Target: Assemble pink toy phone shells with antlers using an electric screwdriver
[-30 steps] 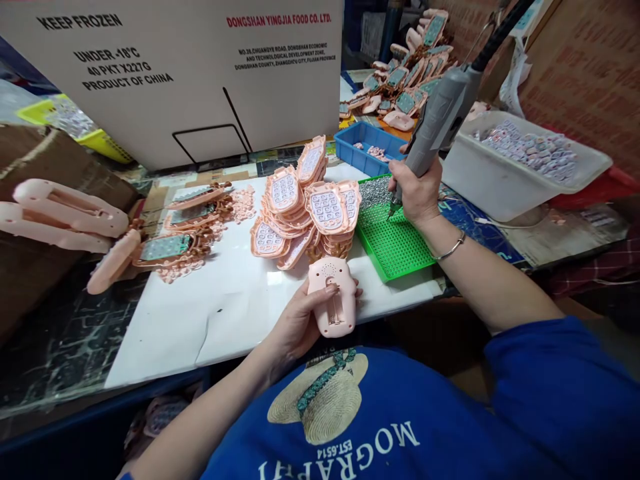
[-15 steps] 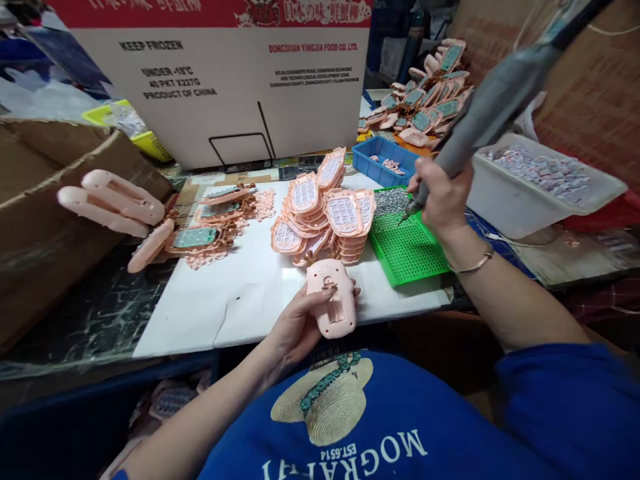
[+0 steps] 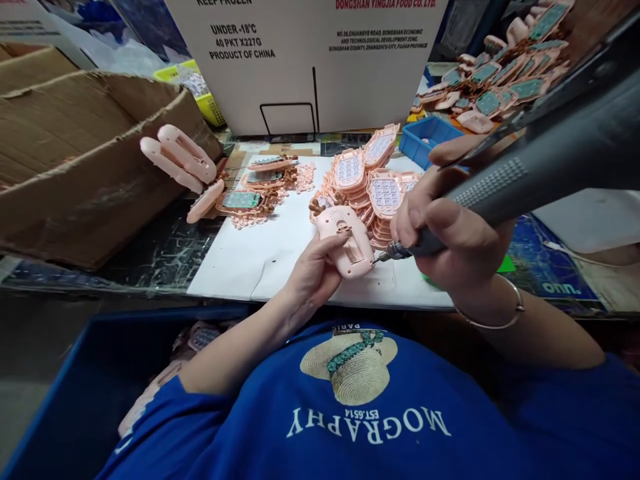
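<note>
My left hand (image 3: 320, 267) is closed around a pale pink toy phone (image 3: 353, 240), its back with screw holes and a battery recess facing up. My right hand (image 3: 455, 233) grips a grey electric screwdriver (image 3: 520, 177), whose tip reaches the lower right corner hole of the toy phone. Whether a screw sits on the tip is too small to tell. Just beyond my hands are stacked pink keypad front halves (image 3: 349, 170). Farther left lie open pink casings with green circuit boards (image 3: 241, 200). My right hand hides most of the green tray (image 3: 506, 264).
A white carton (image 3: 320, 73) stands behind the white work sheet (image 3: 225, 260). At the left is a brown cardboard box (image 3: 90, 180); a blue basket (image 3: 427, 140) sits at the back right, near a heap of casings (image 3: 500, 80). Below the table edge stands a blue bin (image 3: 85, 373).
The screwdriver has come down and left from above the green tray to the toy phone's corner. My left hand still holds the phone. The camera view has shifted.
</note>
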### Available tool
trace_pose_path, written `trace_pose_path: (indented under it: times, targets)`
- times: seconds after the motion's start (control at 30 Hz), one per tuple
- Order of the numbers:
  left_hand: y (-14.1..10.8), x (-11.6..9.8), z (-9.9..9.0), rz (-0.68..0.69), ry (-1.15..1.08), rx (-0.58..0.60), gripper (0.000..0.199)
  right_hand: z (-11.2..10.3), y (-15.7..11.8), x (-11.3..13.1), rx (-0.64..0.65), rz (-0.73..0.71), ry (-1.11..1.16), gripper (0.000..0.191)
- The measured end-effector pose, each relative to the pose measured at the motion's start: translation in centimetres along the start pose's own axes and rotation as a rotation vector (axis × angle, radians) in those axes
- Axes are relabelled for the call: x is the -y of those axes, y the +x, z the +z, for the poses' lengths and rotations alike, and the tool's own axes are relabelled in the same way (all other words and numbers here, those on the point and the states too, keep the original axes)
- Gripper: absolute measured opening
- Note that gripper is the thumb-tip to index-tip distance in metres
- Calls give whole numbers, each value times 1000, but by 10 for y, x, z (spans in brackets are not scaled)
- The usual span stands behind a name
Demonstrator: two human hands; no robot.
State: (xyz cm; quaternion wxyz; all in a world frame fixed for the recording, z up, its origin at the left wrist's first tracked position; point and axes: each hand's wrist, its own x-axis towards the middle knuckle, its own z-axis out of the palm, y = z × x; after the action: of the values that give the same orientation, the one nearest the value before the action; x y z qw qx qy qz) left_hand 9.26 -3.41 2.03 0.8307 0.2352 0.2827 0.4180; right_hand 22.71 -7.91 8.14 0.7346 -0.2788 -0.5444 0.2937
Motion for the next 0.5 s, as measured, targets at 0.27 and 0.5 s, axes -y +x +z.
trace_pose_path:
  times: [0.27,0.5]
  targets:
    - [3,-1,-2,-30,-49,-18,37,-2,5,-6,-6,-55,4,28]
    - [-4,3,6,-118,-133,-23,30,-3,-10,0,84,189,19,19]
